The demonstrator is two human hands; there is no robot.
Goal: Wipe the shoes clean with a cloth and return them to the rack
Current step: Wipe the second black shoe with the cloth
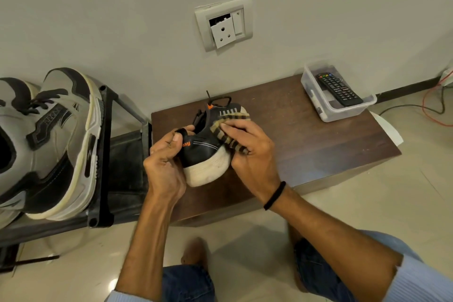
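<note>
Center frame: your left hand (163,165) grips the shoe (204,152). Fingers of your right hand (251,146) hold the cloth (231,117) against it.

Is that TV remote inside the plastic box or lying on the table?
Inside: the remote lies slanted in the clear box, its walls around it.

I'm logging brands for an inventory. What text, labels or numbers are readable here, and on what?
"oxy": orange letters on the black shoe heel, start possibly hidden by the left hand.
Grey sneaker side lettering: too blurred to read.
Remote control buttons: too small to read.
</note>
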